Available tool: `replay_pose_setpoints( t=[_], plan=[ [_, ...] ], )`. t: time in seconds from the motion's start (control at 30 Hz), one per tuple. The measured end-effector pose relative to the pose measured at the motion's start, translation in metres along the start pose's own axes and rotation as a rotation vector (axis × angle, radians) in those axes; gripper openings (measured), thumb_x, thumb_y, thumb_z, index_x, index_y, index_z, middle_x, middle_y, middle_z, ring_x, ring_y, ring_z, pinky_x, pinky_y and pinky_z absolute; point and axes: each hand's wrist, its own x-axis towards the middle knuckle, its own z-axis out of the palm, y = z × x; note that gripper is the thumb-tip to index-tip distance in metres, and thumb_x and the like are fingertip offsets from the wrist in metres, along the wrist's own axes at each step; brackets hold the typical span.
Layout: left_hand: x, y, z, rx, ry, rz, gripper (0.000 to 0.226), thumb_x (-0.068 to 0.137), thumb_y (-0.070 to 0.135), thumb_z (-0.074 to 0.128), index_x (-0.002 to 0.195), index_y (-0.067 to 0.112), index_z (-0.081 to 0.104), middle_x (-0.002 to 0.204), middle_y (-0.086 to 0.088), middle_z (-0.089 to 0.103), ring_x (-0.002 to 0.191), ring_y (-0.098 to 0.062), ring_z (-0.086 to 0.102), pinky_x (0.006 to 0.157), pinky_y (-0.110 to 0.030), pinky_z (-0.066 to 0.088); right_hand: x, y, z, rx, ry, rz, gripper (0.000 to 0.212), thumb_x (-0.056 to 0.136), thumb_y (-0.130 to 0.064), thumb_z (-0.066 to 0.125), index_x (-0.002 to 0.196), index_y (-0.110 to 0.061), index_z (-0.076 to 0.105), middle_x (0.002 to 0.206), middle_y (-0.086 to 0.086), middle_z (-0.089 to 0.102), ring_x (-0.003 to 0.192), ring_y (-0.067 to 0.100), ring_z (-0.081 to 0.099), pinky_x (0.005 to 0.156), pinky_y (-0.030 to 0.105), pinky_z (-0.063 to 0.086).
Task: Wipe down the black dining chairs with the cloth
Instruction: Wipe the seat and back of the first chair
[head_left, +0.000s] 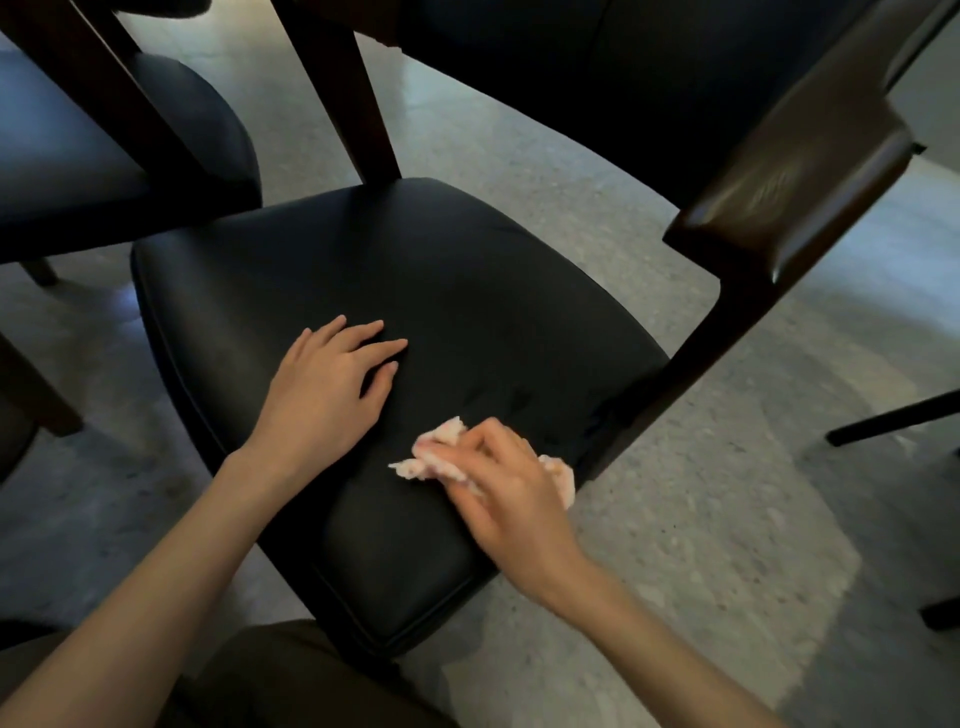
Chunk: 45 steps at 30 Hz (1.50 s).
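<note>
Dark trouser fabric (291, 675) fills the bottom edge, just short of the near corner of the black chair seat (467, 291). Two bare forearms reach from there up over that seat.

On the near right part of the seat, close to its edge, the right hand (498, 488) lies knuckles up with its fingers curled over a crumpled pale pink cloth (421, 465), bunching it against the upholstery. Scraps of the cloth stick out ahead of the fingers, to their left, and behind the hand towards the seat's right edge.

Left of it and a little farther onto the seat, the left hand (332, 384) rests palm down near the middle, fingers straight and slightly spread, holding nothing. The two hands are near each other but apart.

The seat is glossy black padding with a piped rim. From its right edge a dark wooden post rises to a broad brown back rail (800, 182), blurred in this view.

Beyond the seat's far left corner stands a second chair (78, 156) with a black seat; its edge overlaps the first seat's corner in this view. Past the far edge a dark wooden leg (337, 104) rises, with a third black seat (623, 78) behind it.

Pale speckled floor (727, 519) surrounds the seat, and a thin black furniture leg (893, 415) lies across it well to the right.
</note>
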Motion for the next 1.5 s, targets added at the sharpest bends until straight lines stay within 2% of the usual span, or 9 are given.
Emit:
replay_pose_setpoints(
  t=[0.1, 0.23, 0.33, 0.4, 0.57, 0.8, 1.03, 1.23, 1.5],
  plan=[
    [-0.001, -0.001, -0.004, 0.001, 0.024, 0.015, 0.037, 0.098, 0.033, 0.047, 0.135, 0.032, 0.054, 0.147, 0.005, 0.045, 0.142, -0.022, 0.029, 0.117, -0.043, 0.019, 0.021, 0.033, -0.023, -0.139, 0.055, -0.053, 0.026, 0.092, -0.014, 0.059, 0.117, -0.016, 0.068, 0.09, 0.007, 0.054, 0.079, 0.027, 0.055, 0.067, 0.045, 0.048],
    [-0.005, -0.005, -0.008, 0.001, 0.066, 0.038, 0.036, 0.097, 0.032, 0.05, 0.132, 0.029, 0.057, 0.143, 0.003, 0.05, 0.139, -0.024, 0.036, 0.116, -0.047, 0.025, 0.053, 0.081, -0.047, -0.496, 0.087, 0.316, 0.032, 0.099, -0.03, 0.047, 0.129, -0.025, 0.057, 0.112, 0.009, 0.045, 0.103, 0.031, 0.043, 0.088, 0.037, 0.034],
    [-0.007, -0.008, -0.008, -0.007, 0.11, 0.055, 0.034, 0.095, 0.029, 0.053, 0.128, 0.025, 0.062, 0.136, -0.001, 0.057, 0.132, -0.027, 0.045, 0.11, -0.05, 0.035, 0.054, 0.094, -0.043, -0.409, 0.118, 0.478, 0.032, 0.102, -0.032, 0.041, 0.131, -0.028, 0.054, 0.107, 0.0, 0.035, 0.107, 0.024, 0.038, 0.082, 0.021, 0.017],
    [-0.008, -0.011, -0.009, -0.012, 0.125, 0.048, 0.033, 0.095, 0.028, 0.054, 0.126, 0.024, 0.063, 0.132, -0.002, 0.06, 0.126, -0.027, 0.05, 0.106, -0.049, 0.039, 0.047, 0.094, -0.039, -0.325, 0.179, 0.489, 0.03, 0.102, -0.028, 0.043, 0.127, -0.023, 0.058, 0.101, -0.002, 0.037, 0.102, 0.021, 0.043, 0.086, 0.024, 0.025],
    [-0.011, -0.021, -0.017, 0.0, 0.184, 0.028, 0.03, 0.093, 0.025, 0.057, 0.122, 0.022, 0.066, 0.127, -0.002, 0.063, 0.12, -0.028, 0.054, 0.102, -0.049, 0.042, 0.008, 0.058, -0.016, -0.14, 0.285, 0.352, 0.032, 0.097, -0.028, 0.042, 0.11, -0.012, 0.066, 0.092, 0.0, 0.046, 0.083, 0.021, 0.053, 0.074, 0.048, 0.048],
    [-0.006, -0.021, -0.021, -0.032, 0.177, -0.045, 0.032, 0.095, 0.028, 0.054, 0.125, 0.025, 0.064, 0.131, 0.0, 0.06, 0.122, -0.028, 0.051, 0.102, -0.047, 0.04, 0.015, 0.005, -0.016, 0.096, 0.045, -0.011, 0.032, 0.093, -0.016, 0.051, 0.121, -0.018, 0.067, 0.094, -0.001, 0.047, 0.084, 0.018, 0.054, 0.077, 0.032, 0.049],
    [-0.015, -0.027, -0.025, -0.01, 0.19, -0.087, 0.032, 0.095, 0.028, 0.054, 0.126, 0.024, 0.064, 0.133, -0.002, 0.059, 0.123, -0.03, 0.05, 0.102, -0.049, 0.04, 0.058, 0.092, -0.04, -0.502, 0.025, 0.35, 0.034, 0.097, -0.038, 0.049, 0.13, -0.032, 0.058, 0.118, 0.004, 0.049, 0.106, 0.027, 0.041, 0.088, 0.036, 0.03],
    [-0.019, -0.035, -0.033, 0.019, 0.21, -0.123, 0.033, 0.095, 0.029, 0.053, 0.126, 0.026, 0.063, 0.133, -0.001, 0.058, 0.123, -0.029, 0.049, 0.101, -0.049, 0.04, 0.02, 0.071, -0.025, -0.263, 0.201, 0.332, 0.025, 0.092, -0.023, 0.057, 0.114, -0.022, 0.07, 0.091, 0.004, 0.05, 0.084, 0.026, 0.05, 0.074, 0.045, 0.044],
    [-0.027, -0.052, -0.047, 0.006, 0.203, -0.268, 0.035, 0.095, 0.03, 0.052, 0.129, 0.028, 0.06, 0.135, 0.002, 0.057, 0.122, -0.028, 0.052, 0.098, -0.049, 0.045, 0.048, -0.007, -0.008, 0.149, -0.118, -0.099, 0.026, 0.096, -0.031, 0.05, 0.105, -0.017, 0.07, 0.089, -0.005, 0.046, 0.079, 0.009, 0.051, 0.072, 0.021, 0.042]
  ],
)
